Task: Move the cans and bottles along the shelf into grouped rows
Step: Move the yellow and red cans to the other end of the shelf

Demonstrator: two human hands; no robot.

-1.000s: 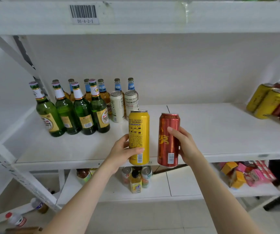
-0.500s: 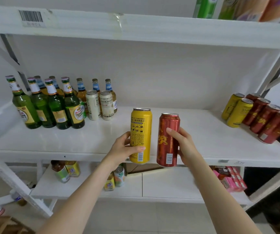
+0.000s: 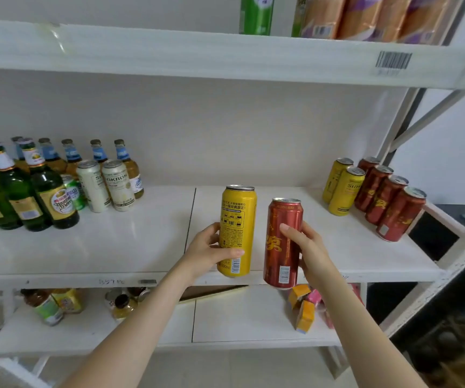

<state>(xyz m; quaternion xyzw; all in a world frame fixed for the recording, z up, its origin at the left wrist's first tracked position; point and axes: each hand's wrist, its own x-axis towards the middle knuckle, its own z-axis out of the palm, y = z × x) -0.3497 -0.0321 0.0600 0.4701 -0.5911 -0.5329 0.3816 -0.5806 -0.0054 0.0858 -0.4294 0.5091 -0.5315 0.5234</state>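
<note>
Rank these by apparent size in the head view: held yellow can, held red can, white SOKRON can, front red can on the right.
1. held yellow can and held red can: alike, both nearest the camera.
2. front red can, only marginally ahead.
3. white SOKRON can.

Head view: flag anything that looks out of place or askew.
A lone green can stands tucked between the green bottles and the white cans, matching neither group. On the lower shelf, orange and pink cartons lie tumbled, not upright.

My left hand (image 3: 207, 252) grips yellow can (image 3: 237, 231) | my right hand (image 3: 308, 249) grips red can (image 3: 283, 243) | both upright, apart, at shelf (image 3: 130, 247) front edge
</note>
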